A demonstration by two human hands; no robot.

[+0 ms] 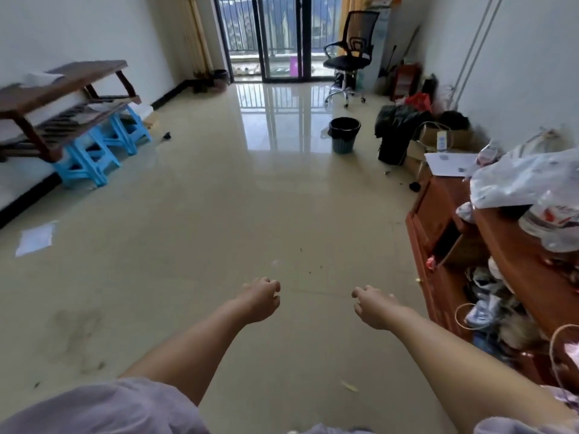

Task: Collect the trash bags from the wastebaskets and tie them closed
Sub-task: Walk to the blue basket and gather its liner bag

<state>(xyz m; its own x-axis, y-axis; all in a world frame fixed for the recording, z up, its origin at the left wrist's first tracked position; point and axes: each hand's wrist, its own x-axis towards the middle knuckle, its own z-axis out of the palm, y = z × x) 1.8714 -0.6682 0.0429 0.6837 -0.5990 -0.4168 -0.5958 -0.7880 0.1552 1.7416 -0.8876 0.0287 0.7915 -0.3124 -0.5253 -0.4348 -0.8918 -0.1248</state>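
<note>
A grey-blue wastebasket (344, 135) lined with a black trash bag stands on the tiled floor, far ahead and right of centre. A second dark wastebasket (220, 77) sits in the far corner beside the balcony door. Both my arms stretch forward over bare floor. My left hand (261, 299) hangs with loosely curled fingers and holds nothing. My right hand (372, 305) is held the same way, also holding nothing. Both hands are well short of either wastebasket.
A wooden cabinet (445, 220) piled with plastic bags and clutter lines the right side. Blue stools (94, 151) and a wooden table stand at the left wall. An office chair (351, 57) and dark bags sit at the far right. A paper sheet (36, 238) lies on the floor.
</note>
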